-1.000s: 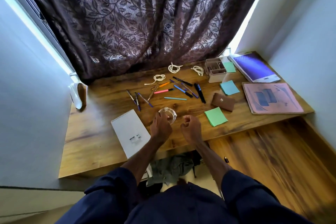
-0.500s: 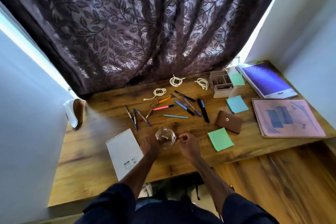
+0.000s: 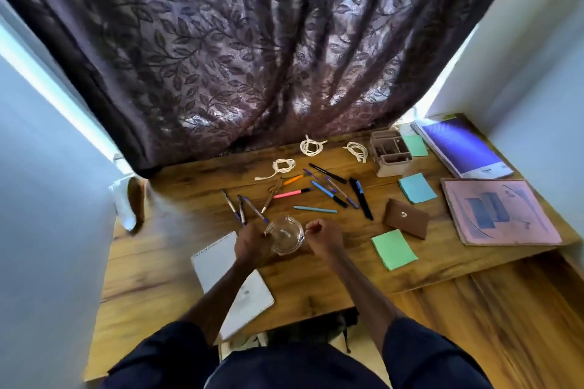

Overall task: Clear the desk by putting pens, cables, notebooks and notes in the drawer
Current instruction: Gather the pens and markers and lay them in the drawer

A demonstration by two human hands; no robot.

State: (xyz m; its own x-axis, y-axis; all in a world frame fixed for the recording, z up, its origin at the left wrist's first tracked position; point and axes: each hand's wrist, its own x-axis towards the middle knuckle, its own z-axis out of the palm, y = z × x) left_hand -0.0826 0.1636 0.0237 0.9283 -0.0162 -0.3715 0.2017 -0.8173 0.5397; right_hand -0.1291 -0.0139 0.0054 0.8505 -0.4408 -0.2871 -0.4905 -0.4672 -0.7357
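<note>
On the wooden desk (image 3: 316, 281) a clear glass cup (image 3: 286, 238) stands between my hands. My left hand (image 3: 252, 243) grips its left side. My right hand (image 3: 325, 237) has curled fingers at its right rim and seems to pinch it. Several pens (image 3: 290, 193) lie scattered behind the glass. Three coiled white cables (image 3: 311, 146) lie near the curtain. A white spiral notepad (image 3: 221, 262) lies under my left forearm. Green notes (image 3: 393, 248) and blue notes (image 3: 416, 188) lie to the right. A purple notebook (image 3: 461, 148) and a pink notebook (image 3: 499, 211) sit at far right. No drawer is visible.
A brown snap pouch (image 3: 406, 222) lies between the note pads. A beige organiser box (image 3: 390, 156) stands at the back right beside another green pad (image 3: 414, 145). A dark leaf-patterned curtain (image 3: 252, 57) hangs behind the desk. A lower wooden surface (image 3: 505, 309) lies to the right.
Both hands moved forward and closed in on the glass; the right hand, a fist apart from it before, now touches its right rim. The view tilted upward.
</note>
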